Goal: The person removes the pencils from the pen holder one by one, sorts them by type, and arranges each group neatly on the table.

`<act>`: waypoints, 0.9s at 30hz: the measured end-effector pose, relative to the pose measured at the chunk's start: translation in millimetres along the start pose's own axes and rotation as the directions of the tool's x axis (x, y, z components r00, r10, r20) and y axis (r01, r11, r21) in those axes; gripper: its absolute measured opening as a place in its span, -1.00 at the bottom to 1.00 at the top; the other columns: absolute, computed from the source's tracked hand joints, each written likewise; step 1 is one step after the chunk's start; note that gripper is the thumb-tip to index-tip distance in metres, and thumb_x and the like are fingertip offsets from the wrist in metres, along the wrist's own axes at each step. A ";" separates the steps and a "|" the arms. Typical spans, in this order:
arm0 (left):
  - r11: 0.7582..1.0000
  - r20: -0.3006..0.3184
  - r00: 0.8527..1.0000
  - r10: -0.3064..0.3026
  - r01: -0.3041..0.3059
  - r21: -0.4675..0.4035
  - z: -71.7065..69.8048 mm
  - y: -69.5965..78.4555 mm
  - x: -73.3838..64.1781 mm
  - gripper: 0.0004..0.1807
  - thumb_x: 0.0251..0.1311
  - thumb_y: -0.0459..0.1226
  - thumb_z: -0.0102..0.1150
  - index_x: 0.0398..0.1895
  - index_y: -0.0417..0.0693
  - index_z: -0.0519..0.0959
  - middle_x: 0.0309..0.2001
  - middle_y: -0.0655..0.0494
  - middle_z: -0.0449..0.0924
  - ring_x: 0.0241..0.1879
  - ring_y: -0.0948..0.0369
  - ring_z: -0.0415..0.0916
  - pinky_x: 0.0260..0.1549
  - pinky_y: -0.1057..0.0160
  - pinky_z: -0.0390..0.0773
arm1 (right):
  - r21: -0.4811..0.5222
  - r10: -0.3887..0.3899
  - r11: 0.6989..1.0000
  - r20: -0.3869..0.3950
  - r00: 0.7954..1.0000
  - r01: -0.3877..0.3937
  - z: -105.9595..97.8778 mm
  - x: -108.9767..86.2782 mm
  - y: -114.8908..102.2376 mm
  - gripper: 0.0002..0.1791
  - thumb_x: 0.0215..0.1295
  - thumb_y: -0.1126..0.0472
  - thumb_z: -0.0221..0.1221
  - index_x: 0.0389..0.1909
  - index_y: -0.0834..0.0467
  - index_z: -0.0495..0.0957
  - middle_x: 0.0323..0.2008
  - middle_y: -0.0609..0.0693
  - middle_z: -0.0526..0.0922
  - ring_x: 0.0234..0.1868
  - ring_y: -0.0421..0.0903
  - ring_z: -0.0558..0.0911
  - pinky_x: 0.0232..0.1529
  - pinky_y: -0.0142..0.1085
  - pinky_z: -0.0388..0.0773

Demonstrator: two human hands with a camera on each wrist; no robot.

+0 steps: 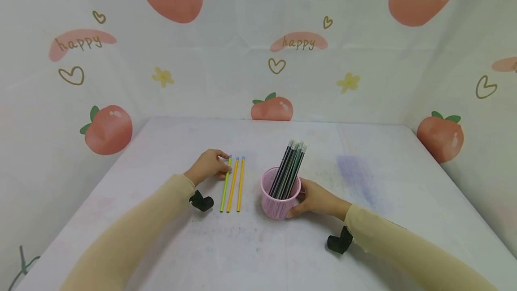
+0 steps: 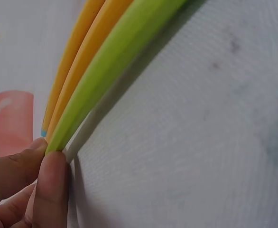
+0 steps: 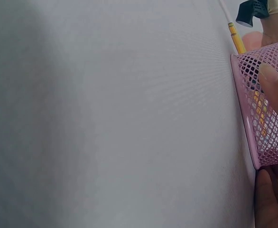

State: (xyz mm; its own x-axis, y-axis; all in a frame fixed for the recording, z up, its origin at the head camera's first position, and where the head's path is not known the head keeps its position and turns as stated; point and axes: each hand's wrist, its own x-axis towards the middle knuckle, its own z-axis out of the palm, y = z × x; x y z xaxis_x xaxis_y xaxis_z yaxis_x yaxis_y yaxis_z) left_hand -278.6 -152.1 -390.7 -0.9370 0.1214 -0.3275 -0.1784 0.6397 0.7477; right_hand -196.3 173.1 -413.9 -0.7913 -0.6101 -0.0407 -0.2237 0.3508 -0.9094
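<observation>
My left hand [image 1: 210, 166] pinches the upper end of a green pencil [image 1: 225, 187] between thumb and fingers, as the left wrist view also shows. Just to its right, two yellow pencils [image 1: 233, 185] with blue ends lie almost parallel on the table. A pink mesh pen cup [image 1: 276, 208] stands upright farther right, with several dark pencils [image 1: 288, 169] leaning to the right inside it. Around the cup's right side, my right hand [image 1: 317, 199] grips it; in the right wrist view its thumb [image 3: 274, 88] lies along the mesh [image 3: 272, 137].
A white cloth covers the table [image 1: 258, 255], with a bluish stain [image 1: 355, 176] right of the cup. Behind it hangs a white backdrop [image 1: 226, 66] printed with peaches. Each wrist carries a black camera mount [image 1: 340, 240]. A thin cord [image 1: 24, 264] shows at lower left.
</observation>
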 end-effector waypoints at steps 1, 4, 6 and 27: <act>1.000 -0.002 1.000 0.000 0.000 -0.001 0.2 -0.1 0.2 -0.42 0.09 -0.33 0.37 0.21 -0.22 0.44 -0.28 -0.03 0.63 -0.59 0.33 0.55 -0.51 0.43 0.62 | 0.000 -0.003 1.000 -0.001 1.000 0.003 0.1 0.1 0.1 -0.03 -0.19 0.29 0.54 0.31 0.31 0.27 0.24 0.17 0.49 0.33 0.13 0.40 0.38 -0.01 0.29; 1.000 -0.004 1.000 -0.004 0.004 0.000 0.8 0.2 0.4 -0.42 0.09 -0.34 0.37 0.21 -0.22 0.44 -0.28 -0.03 0.61 -0.60 0.33 0.54 -0.51 0.44 0.62 | -0.007 -0.012 1.000 0.000 1.000 0.012 0.1 -0.1 0.4 -0.03 -0.17 0.28 0.53 0.31 0.31 0.26 0.24 0.18 0.49 0.32 0.13 0.41 0.37 -0.02 0.31; 1.000 -0.010 1.000 -0.009 0.009 0.004 1.3 0.7 0.3 -0.42 0.08 -0.33 0.37 0.20 -0.21 0.44 -0.27 -0.03 0.59 -0.61 0.33 0.53 -0.52 0.44 0.61 | -0.009 -0.014 1.000 0.000 1.000 0.014 0.2 -0.1 0.3 -0.03 -0.17 0.28 0.53 0.31 0.31 0.26 0.24 0.18 0.49 0.32 0.13 0.41 0.37 -0.03 0.31; 1.000 -0.025 0.999 -0.022 0.022 0.021 6.5 2.8 -3.4 -0.42 0.09 -0.32 0.38 0.21 -0.16 0.42 -0.29 -0.03 0.57 -0.62 0.31 0.54 -0.53 0.42 0.63 | -0.028 0.008 1.000 -0.005 1.000 -0.008 -0.5 -0.2 -1.7 -0.03 -0.16 0.25 0.54 0.31 0.31 0.26 0.25 0.17 0.48 0.33 0.15 0.39 0.38 0.03 0.29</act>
State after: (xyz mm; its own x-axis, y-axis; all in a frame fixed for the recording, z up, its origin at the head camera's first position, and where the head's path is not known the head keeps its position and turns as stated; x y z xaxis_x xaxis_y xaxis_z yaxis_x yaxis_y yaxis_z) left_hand -273.9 -145.8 -391.3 -0.9400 0.0888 -0.3293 -0.1928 0.6582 0.7277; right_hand -196.0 173.0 -412.1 -0.7957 -0.6039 -0.0463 -0.2327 0.3754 -0.8972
